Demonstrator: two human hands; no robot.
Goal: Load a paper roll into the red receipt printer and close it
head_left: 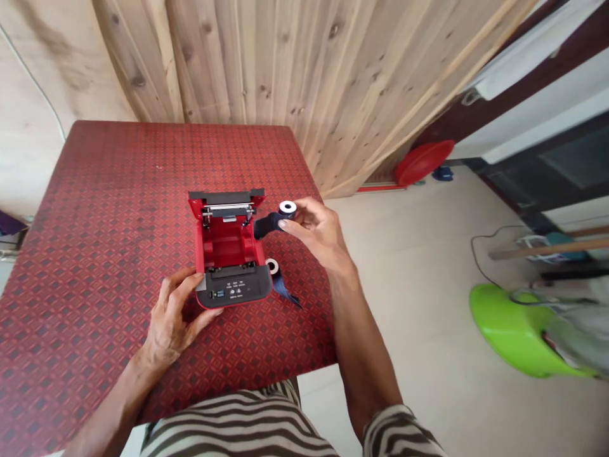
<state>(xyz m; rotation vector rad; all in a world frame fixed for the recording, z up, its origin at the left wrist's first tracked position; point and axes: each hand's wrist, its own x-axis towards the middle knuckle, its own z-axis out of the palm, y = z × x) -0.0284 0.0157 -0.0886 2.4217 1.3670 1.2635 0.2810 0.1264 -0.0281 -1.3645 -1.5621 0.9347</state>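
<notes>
A small red and black printer (228, 257) stands on the red patterned table (95, 222) with its lid tipped open, showing an empty red bay. My left hand (178, 311) grips its near left corner, thumb on the black front panel. My right hand (316, 231) hovers just right of the printer and pinches a dark ribbon roll with a white core (285, 209). A second white-cored roll (273, 266) lies on the table against the printer's right side, a dark ribbon strip (285, 289) trailing from it.
A wooden plank wall (285, 63) rises behind the table. On the tiled floor to the right lie a green plastic object (514, 330), a red dish (421, 162) and a loose cable (480, 254). My striped clothing (238, 425) fills the bottom edge.
</notes>
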